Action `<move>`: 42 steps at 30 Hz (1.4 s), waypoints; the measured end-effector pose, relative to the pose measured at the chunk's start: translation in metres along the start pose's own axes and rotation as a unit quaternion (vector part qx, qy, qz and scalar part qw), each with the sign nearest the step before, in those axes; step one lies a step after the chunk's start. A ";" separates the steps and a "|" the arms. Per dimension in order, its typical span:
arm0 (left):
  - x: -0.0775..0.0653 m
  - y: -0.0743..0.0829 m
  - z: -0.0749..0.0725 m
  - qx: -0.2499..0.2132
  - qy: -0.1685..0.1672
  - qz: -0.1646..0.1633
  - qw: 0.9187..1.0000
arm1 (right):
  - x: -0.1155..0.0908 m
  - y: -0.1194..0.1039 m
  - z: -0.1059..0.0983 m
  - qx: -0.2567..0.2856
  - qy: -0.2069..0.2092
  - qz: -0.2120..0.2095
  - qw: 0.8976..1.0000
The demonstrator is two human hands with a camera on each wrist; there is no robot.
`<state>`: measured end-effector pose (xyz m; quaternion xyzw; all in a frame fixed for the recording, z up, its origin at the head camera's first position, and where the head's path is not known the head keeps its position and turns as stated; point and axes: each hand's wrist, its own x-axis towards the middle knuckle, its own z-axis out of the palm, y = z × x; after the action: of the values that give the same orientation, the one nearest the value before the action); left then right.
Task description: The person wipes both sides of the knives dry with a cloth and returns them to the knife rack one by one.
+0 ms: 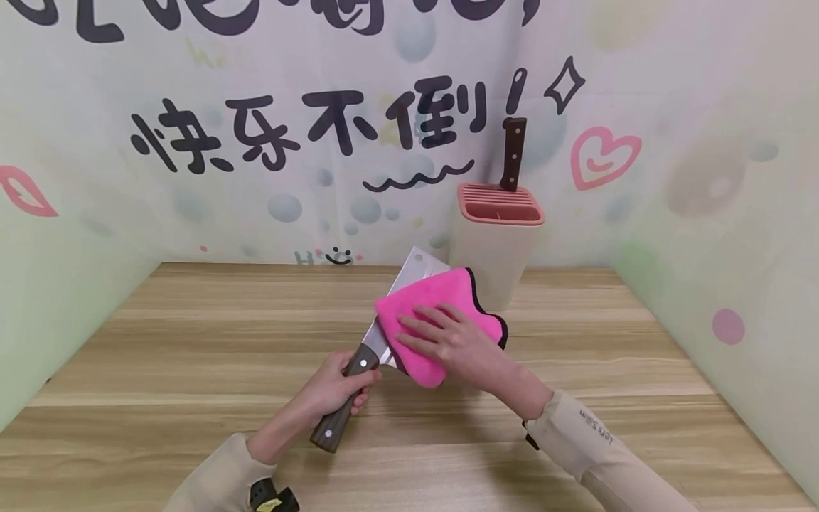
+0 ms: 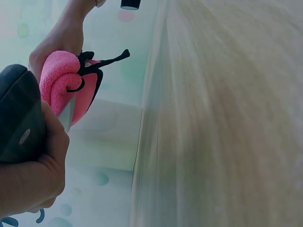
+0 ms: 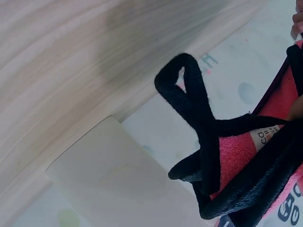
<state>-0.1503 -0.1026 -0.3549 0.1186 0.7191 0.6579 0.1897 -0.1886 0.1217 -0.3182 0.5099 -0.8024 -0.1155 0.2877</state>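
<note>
My left hand (image 1: 339, 387) grips the dark riveted handle of a cleaver (image 1: 345, 398), fingers wrapped round it. The cleaver is held above the table, its wide metal blade slanting up and away to the right. A pink cloth (image 1: 441, 320) with black edging lies over the middle of the blade. My right hand (image 1: 451, 338) holds the cloth against the blade, fingers spread across its top; in the right wrist view a bit of skin shows on the cloth's underside. That view also has the cloth's black loop and white label hanging below.
A white knife block (image 1: 493, 256) with a pink slotted top stands at the back, right behind the blade's tip. One dark-handled knife (image 1: 514, 153) is upright in it. The wood-grain table (image 1: 211, 341) meets printed walls at the back and both sides.
</note>
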 end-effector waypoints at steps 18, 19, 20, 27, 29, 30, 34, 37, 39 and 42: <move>-0.003 0.000 -0.001 0.028 -0.011 0.017 0.999 | -0.005 0.025 0.006 0.016 -0.012 0.098 0.995; -0.003 0.000 -0.002 0.029 -0.012 0.016 0.999 | -0.006 0.026 0.006 0.018 -0.014 0.105 0.994; -0.003 -0.001 -0.002 0.031 -0.013 0.016 0.999 | -0.006 0.027 0.006 0.022 -0.016 0.112 0.993; -0.002 -0.004 -0.003 0.034 -0.011 0.007 0.999 | -0.012 0.032 0.009 0.041 -0.026 0.152 0.987; -0.002 -0.004 -0.003 0.036 -0.010 0.008 0.999 | -0.013 0.034 0.010 0.040 -0.028 0.160 0.986; -0.002 -0.004 -0.003 0.037 -0.011 0.010 0.999 | -0.014 0.035 0.010 0.040 -0.029 0.164 0.985; -0.002 -0.004 -0.003 0.038 -0.012 0.011 0.999 | -0.017 0.037 0.011 0.047 -0.034 0.180 0.982; -0.003 -0.004 -0.003 0.037 -0.012 0.010 0.999 | -0.019 0.038 0.012 0.059 -0.038 0.194 0.978; -0.003 -0.003 -0.003 0.038 -0.013 0.011 0.999 | -0.020 0.039 0.013 0.064 -0.038 0.201 0.977; -0.003 -0.003 -0.003 0.039 -0.013 0.011 0.999 | -0.021 0.039 0.013 0.064 -0.037 0.204 0.976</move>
<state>-0.1484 -0.1066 -0.3575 0.1424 0.7400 0.6301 0.1873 -0.2191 0.1561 -0.3172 0.3483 -0.9053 -0.0211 0.2422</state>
